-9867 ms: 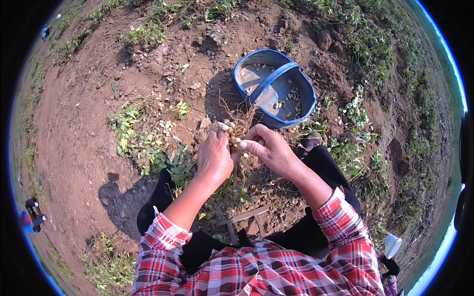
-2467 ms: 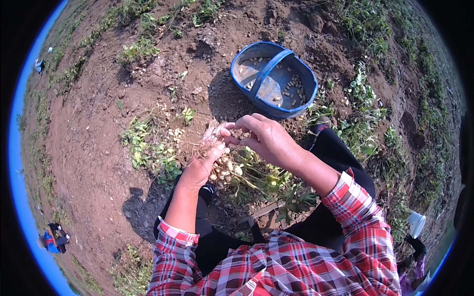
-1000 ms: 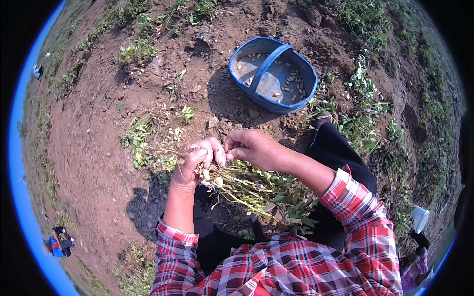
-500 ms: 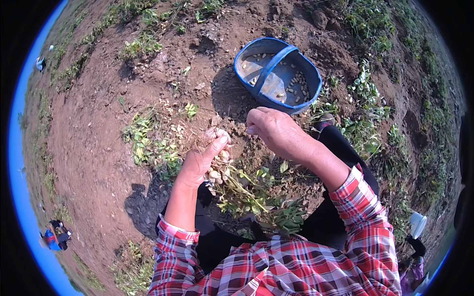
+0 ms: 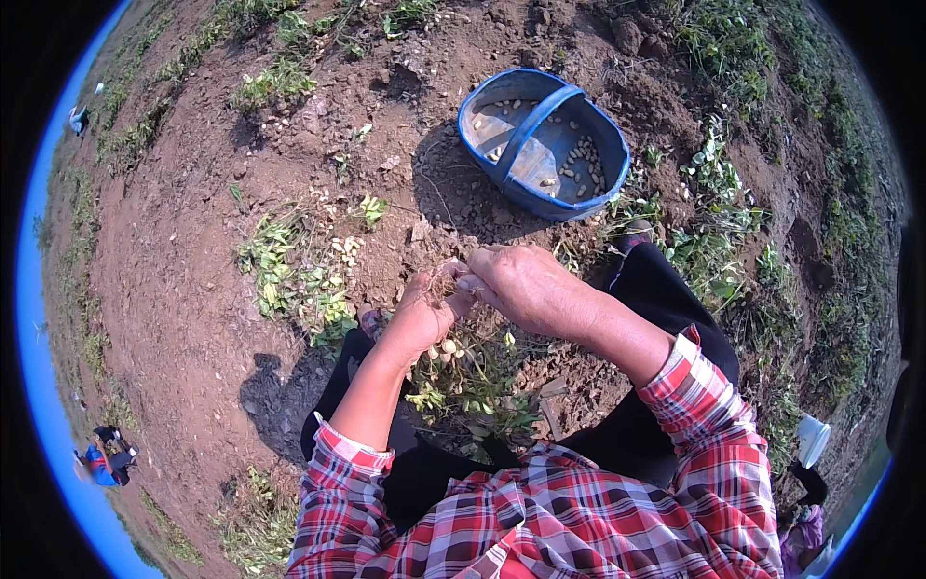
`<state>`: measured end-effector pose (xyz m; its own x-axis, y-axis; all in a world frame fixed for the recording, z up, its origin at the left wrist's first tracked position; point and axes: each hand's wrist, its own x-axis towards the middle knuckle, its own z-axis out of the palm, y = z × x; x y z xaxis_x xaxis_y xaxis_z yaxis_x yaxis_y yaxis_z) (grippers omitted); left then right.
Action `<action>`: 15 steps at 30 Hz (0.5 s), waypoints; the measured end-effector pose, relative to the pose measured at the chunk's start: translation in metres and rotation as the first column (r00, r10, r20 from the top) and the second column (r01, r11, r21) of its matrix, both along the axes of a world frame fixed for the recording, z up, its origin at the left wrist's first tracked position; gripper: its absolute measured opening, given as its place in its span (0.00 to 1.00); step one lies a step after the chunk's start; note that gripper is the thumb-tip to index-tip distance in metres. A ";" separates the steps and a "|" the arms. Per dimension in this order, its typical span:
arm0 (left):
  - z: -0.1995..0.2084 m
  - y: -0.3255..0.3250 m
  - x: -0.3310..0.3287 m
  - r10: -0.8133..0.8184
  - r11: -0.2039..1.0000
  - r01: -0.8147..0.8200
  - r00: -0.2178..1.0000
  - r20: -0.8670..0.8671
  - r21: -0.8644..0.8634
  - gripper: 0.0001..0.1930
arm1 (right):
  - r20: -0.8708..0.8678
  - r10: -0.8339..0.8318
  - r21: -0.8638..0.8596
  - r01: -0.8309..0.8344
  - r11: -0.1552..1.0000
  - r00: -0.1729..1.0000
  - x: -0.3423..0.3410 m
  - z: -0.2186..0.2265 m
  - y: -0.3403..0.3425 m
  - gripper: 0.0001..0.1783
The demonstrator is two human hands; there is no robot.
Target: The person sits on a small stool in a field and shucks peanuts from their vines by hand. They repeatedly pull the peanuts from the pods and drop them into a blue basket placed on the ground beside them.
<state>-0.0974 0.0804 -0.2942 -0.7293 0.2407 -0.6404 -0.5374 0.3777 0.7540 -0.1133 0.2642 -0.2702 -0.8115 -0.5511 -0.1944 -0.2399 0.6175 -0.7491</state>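
The left hand (image 5: pixel 424 314) is closed around the root end of a leafy green peanut plant (image 5: pixel 482 394), its thin brown, thread-like roots (image 5: pixel 440 286) showing over the fingers. Pale tan, rounded peanut pods (image 5: pixel 446 350) hang just below that hand, and the plant's leaves spread toward 5 o'clock, between the knees. The right hand (image 5: pixel 526 285), fingers curled in narrow, meets the left at the roots; whether it grips a pod cannot be told. At 1 o'clock from the hands, apart from them, an oval blue basket (image 5: pixel 614 201) with an arched blue handle (image 5: pixel 529 130) sits upright on brown soil (image 5: pixel 193 261). Inside, loose pods cover only part of its floor: a cluster (image 5: pixel 585 159) right of the handle, a sparser scatter left of it. At 10 o'clock lies a heap of yellow-green leaves (image 5: pixel 273 256), with loose pods beside it. Far off at 4 o'clock is a white bucket (image 5: pixel 813 439), contents unclear.
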 end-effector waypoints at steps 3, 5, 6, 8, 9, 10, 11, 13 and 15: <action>-0.017 -0.006 -0.003 -0.075 0.997 0.078 0.983 -0.165 0.012 0.06 | 0.066 0.031 -0.058 -0.027 0.998 0.997 0.000 0.000 0.003 0.16; -0.042 -0.015 -0.002 0.086 0.996 -0.081 0.976 -0.203 0.033 0.06 | 0.098 0.092 -0.126 -0.080 0.989 0.991 -0.002 0.008 0.008 0.16; -0.051 -0.022 -0.006 0.237 0.971 -0.233 0.960 -0.146 0.046 0.07 | 0.120 0.126 -0.125 -0.111 0.986 0.985 -0.003 0.017 0.009 0.15; -0.029 -0.020 -0.016 0.398 0.917 -0.398 0.917 0.003 -0.010 0.08 | 0.036 -0.006 0.022 0.005 1.000 0.999 -0.009 0.031 0.024 0.14; -0.028 -0.017 -0.015 0.436 0.900 -0.431 0.895 -0.097 0.067 0.09 | -0.011 -0.078 0.097 0.079 0.992 0.997 -0.012 0.032 0.035 0.13; -0.023 -0.018 -0.016 0.460 0.886 -0.452 0.886 -0.065 0.102 0.09 | -0.196 -0.153 0.193 0.191 0.962 0.969 -0.016 0.025 0.045 0.12; -0.019 -0.020 -0.015 0.486 0.867 -0.478 0.873 -0.029 0.138 0.09 | -0.380 -0.195 0.266 0.309 0.913 0.904 -0.022 0.016 0.056 0.13; -0.022 -0.023 -0.018 0.520 0.838 -0.525 0.851 0.073 0.149 0.10 | -0.718 -0.100 0.280 0.418 0.864 0.689 -0.031 0.007 0.070 0.18; -0.023 -0.022 -0.022 0.558 0.799 -0.581 0.813 0.168 0.155 0.11 | -0.469 -0.198 0.215 0.328 0.920 0.861 -0.029 0.003 0.068 0.15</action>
